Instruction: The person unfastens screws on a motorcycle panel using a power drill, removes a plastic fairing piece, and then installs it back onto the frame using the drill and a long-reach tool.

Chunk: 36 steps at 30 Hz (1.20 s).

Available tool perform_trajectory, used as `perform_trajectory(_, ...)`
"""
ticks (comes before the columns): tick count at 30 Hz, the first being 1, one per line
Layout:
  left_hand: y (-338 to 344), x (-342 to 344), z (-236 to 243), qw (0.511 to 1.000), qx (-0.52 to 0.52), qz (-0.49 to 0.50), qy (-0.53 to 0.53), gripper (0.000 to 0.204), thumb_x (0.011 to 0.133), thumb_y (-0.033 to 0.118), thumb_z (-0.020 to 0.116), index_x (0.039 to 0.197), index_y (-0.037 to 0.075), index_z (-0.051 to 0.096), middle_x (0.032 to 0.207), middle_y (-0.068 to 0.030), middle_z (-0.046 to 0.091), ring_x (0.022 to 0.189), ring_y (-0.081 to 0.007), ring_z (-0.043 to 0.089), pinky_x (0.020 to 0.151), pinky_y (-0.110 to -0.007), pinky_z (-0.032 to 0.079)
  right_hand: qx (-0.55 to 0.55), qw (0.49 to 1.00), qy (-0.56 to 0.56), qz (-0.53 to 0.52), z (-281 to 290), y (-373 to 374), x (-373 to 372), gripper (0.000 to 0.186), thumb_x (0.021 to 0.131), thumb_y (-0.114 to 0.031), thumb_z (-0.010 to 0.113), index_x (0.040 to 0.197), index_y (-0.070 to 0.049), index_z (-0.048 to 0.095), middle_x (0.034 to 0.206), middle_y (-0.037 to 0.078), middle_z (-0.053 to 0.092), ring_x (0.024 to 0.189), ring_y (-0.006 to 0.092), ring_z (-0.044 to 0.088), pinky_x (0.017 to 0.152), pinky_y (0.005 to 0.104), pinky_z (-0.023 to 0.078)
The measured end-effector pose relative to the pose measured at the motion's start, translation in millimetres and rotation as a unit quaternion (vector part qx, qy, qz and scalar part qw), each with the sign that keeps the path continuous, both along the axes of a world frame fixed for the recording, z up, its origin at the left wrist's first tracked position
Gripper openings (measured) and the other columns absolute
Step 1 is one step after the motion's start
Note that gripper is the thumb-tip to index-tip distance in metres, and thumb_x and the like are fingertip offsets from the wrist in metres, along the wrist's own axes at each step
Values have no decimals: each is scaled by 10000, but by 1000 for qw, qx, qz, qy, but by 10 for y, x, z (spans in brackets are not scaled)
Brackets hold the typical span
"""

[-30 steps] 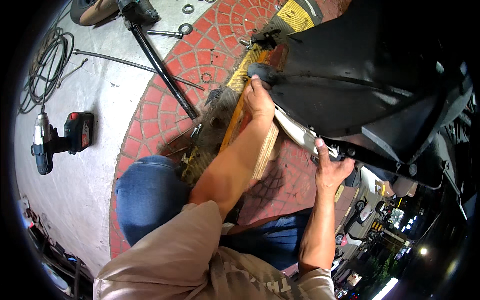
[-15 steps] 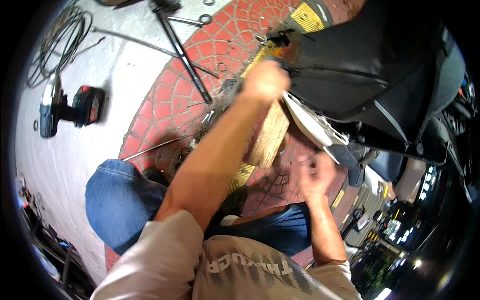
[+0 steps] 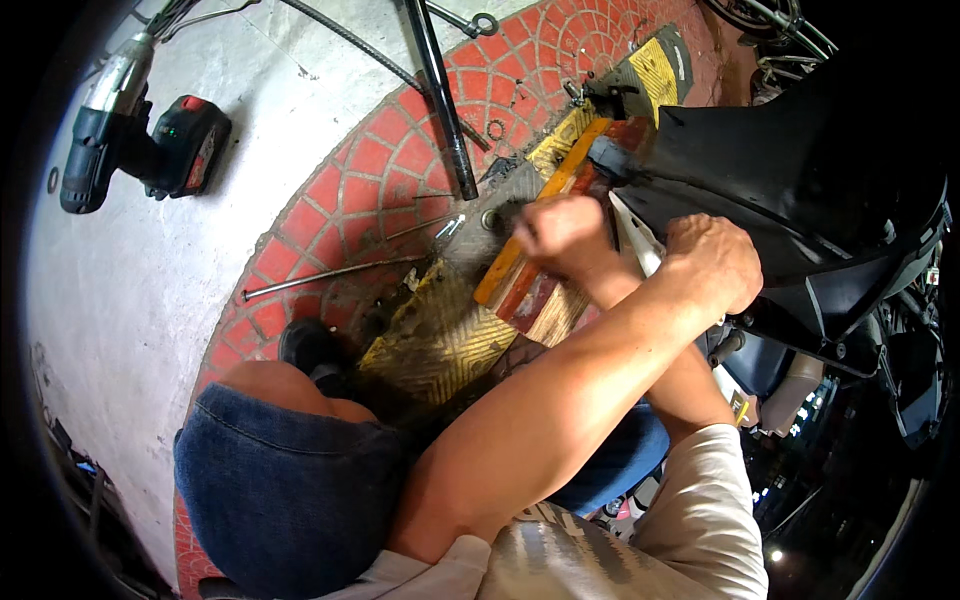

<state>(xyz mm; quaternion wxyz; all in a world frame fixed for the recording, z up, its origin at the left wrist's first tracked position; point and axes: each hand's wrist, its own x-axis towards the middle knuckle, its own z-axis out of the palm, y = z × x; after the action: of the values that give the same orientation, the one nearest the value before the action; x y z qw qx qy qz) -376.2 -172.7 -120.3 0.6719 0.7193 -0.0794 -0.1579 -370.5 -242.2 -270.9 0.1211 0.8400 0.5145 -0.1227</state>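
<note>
Beside a black panel (image 3: pixel 740 150), a worker's left hand (image 3: pixel 715 262) curls its fingers, hold hidden; the right hand (image 3: pixel 565 232) is blurred, its fingers' grip unreadable. Between them, a white part (image 3: pixel 644 246) edges the panel, whose left end a wooden block (image 3: pixel 512 276) apparently props.

Forearms (image 3: pixel 545 415) now crossed, left hand (image 3: pixel 715 262) shifted rightward, right hand (image 3: pixel 568 236) shifted leftward

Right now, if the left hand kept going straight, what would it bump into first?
Probably the big black panel just beyond the left hand; whether they already touch is unclear.
</note>
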Motion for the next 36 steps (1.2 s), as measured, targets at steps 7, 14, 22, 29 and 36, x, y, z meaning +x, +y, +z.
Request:
perform_trajectory(7, -4, -10, 56, 999, -9, -35, 5, 322, 878, 197, 614, 1082, 20, 789, 1183, -203, 743, 1180, -336, 693, 1017, -406, 537, -1, 999, -11, 49, -53, -558, 294, 188, 778, -235, 745, 737, -93, 629, 687, 112, 657, 664, 317, 679, 623, 452, 560)
perform_trajectory(14, 84, 75, 6, 998, 32, -45, 2, 349, 858, 172, 617, 1121, 11, 779, 1192, -206, 739, 1185, -336, 692, 1021, -405, 540, -6, 999, -22, -26, 29, -305, 131, 188, 837, -241, 724, 791, -72, 655, 722, 137, 668, 724, 338, 696, 663, 459, 561)
perform_trajectory(22, -115, 373, -1498, 935, -16, 264, 237, 423, 895, 305, 544, 1080, -15, 748, 1200, -271, 699, 1147, -395, 675, 1037, -448, 504, 19, 968, 23, -250, 578, -509, -284, 254, 876, -257, 702, 917, -8, 678, 865, 240, 671, 899, 405, 664, 802, 516, 534)
perform_trajectory(29, -365, 221, -1630, 942, -28, 187, 277, 753, 943, 618, 528, 1205, -67, 697, 1293, -300, 655, 1277, -402, 603, 1106, -460, 441, 276, 937, -205, -60, 2704, -229, -688, 259, 903, -174, 733, 1046, 2, 609, 1066, 194, 665, 909, 310, 649, 838, 439, 533)
perform_trajectory(36, -585, 274, -1411, 941, -62, 161, 290, 719, 858, 595, 675, 1203, -35, 715, 1229, -273, 700, 1203, -390, 661, 1051, -439, 504, 204, 929, -259, -170, 3917, -534, -98, 992, 870, -552, 785, 1576, -3, 356, 1551, 221, 461, 1423, 389, 462, 1165, 531, 378)
